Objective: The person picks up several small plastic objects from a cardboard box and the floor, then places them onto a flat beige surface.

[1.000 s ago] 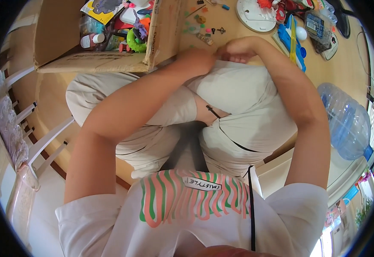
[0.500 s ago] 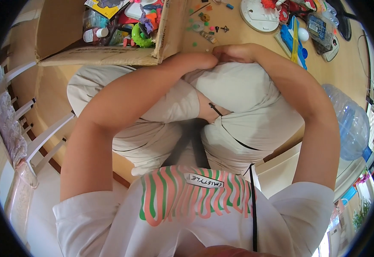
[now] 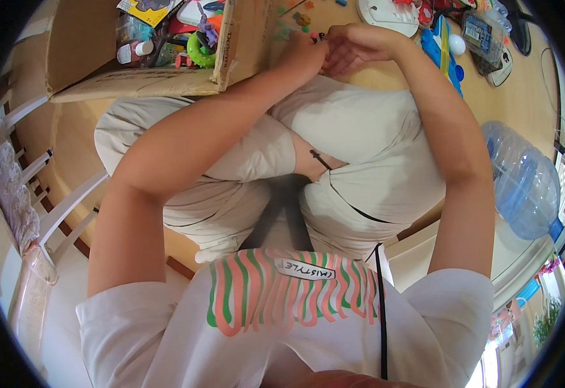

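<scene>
My left hand (image 3: 305, 54) reaches over the light wooden surface just beyond my lap, right of the cardboard box. Its fingers curl inward and are mostly hidden, so what they hold, if anything, does not show. Beside it, my right hand (image 3: 353, 50) is turned with the palm partly up, fingers spread and loosely bent. The two hands meet or nearly meet at the fingertips. Several small coloured pieces (image 3: 302, 20) lie scattered just past my hands, with tiny pink and black bits at the left fingertips.
On the left stands an open cardboard box (image 3: 227, 48) full of toys, a green ring (image 3: 200, 53) and a small bottle (image 3: 134, 52) among them. A round white device (image 3: 386, 18), a blue and yellow toy (image 3: 443, 52) and a large clear water bottle (image 3: 522, 181) are on the right.
Both hands have moved away from my lap, farther out over the wooden surface. My right hand has turned so its palm and fingers show. The view has shifted slightly.
</scene>
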Demonstrator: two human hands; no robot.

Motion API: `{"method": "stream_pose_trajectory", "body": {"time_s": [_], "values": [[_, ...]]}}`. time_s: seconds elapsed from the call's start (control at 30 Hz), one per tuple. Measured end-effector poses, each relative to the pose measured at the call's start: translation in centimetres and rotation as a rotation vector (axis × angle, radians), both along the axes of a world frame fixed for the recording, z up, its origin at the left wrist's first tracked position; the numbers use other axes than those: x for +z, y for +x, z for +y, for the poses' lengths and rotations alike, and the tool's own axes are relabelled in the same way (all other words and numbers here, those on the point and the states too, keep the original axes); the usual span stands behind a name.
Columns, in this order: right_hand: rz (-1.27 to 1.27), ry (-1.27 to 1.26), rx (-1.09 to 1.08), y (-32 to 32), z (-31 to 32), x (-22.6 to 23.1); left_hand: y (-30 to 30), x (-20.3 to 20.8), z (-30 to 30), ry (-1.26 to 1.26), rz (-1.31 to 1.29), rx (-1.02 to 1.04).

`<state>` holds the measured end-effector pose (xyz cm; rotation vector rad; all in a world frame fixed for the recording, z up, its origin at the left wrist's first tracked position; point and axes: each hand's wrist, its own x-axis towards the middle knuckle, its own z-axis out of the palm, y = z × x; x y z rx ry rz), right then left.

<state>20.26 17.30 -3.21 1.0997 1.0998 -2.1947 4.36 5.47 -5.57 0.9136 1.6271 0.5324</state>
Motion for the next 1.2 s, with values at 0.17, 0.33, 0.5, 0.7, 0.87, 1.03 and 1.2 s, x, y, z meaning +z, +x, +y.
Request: {"method": "stream_pose_trajectory", "body": {"time_s": [0.17,0.33,0.5,0.7,0.87,1.03,1.2], "values": [[-0.352,-0.072,0.482,-0.2,0.0,0.3,0.3,1.3,-2.3,-0.046,0.431,-0.493],[-0.304,0.016,0.43,0.6,-4.8,-0.5,-0.5,2.3,-2.0,-0.198,0.358,-0.901],[-0.163,0.004,0.373,-0.2,-5.7,-0.6,-1.0,1.9,-1.2,-0.299,0.231,-0.869],[-0.15,-0.089,0.181,-0.8,-6.3,-0.7,-2.3,-0.2,-1.7,-0.284,-0.073,-0.719],[0.174,-0.4,-0.17,0.4,-4.7,-6.7,-1.8,-0.3,-1.5,-0.347,-0.198,-0.612],[0.104,-0.327,-0.143,0.1,-2.5,-4.3,-1.2,1.0,-1.8,-0.365,-0.276,-0.353],[0.084,-0.134,-0.082,0.0,0.1,-1.3,-0.6,-1.1,-0.3,-0.179,-0.293,-0.073]]}}
